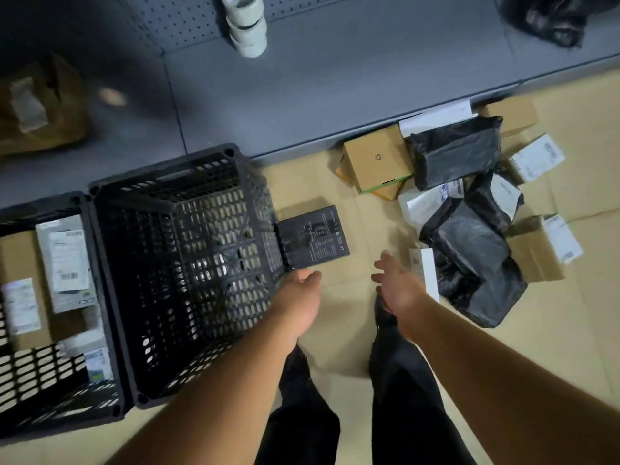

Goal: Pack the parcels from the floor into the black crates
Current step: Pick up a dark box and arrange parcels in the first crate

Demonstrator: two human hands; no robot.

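Two hands work mid-frame: the left hand (299,286) pinches the near edge of a flat black printed box (313,239), held just beside the empty black lattice crate (188,263); the right hand (396,280) hangs loosely spread, holding nothing. That box looks stiff and light, so an edge grip should serve. Soft black plastic mailers (469,250), right of centre, probably need scooping underneath.

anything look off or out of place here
The near black crate sits tilted rather than flat, unlike the filled crate beside it. The left hand grips a flat black box at its rim. Parcels lie heaped untidily.
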